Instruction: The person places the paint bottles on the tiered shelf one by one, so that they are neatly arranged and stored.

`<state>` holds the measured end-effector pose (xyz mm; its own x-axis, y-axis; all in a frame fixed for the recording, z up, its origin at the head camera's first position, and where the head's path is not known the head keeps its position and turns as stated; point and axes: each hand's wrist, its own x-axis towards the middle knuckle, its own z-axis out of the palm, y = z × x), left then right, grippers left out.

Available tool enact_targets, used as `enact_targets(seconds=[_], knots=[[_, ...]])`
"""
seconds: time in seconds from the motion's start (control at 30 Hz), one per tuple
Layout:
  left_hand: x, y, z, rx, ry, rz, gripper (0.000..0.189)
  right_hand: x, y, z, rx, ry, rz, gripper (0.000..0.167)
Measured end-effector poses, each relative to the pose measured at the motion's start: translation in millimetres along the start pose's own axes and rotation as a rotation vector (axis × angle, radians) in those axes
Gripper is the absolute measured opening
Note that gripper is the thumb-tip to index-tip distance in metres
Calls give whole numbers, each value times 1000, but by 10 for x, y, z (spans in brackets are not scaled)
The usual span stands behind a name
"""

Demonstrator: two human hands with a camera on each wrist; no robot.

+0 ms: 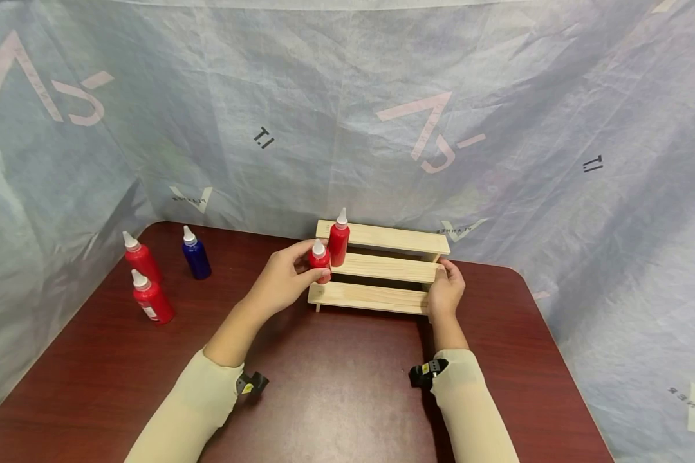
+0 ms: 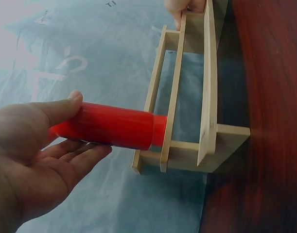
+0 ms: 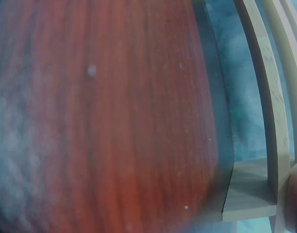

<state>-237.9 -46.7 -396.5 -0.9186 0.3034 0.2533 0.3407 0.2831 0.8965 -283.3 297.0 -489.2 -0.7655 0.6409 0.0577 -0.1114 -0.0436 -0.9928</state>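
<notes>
Our left hand holds a bottle (axis upright) at the rack's left end; our right hand grips its right.

A reddish-brown, wood-grained worktop fills most of the view, hazy with glare at the left. To its right, the long slats of a pale wooden rack meet a flat wooden end board low down. Blue-grey cloth shows between. The right hand, mostly cropped off, seems to touch the rack.
</notes>
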Motion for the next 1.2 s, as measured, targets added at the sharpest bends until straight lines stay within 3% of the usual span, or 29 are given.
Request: enact_targets(seconds=[0.43, 1.2], knots=[[52, 20, 195, -51, -11, 6, 60, -20, -1, -3, -6, 11, -32, 29], [138, -46, 550, -2, 15, 86, 56, -39, -28, -11, 1, -3, -38, 30]])
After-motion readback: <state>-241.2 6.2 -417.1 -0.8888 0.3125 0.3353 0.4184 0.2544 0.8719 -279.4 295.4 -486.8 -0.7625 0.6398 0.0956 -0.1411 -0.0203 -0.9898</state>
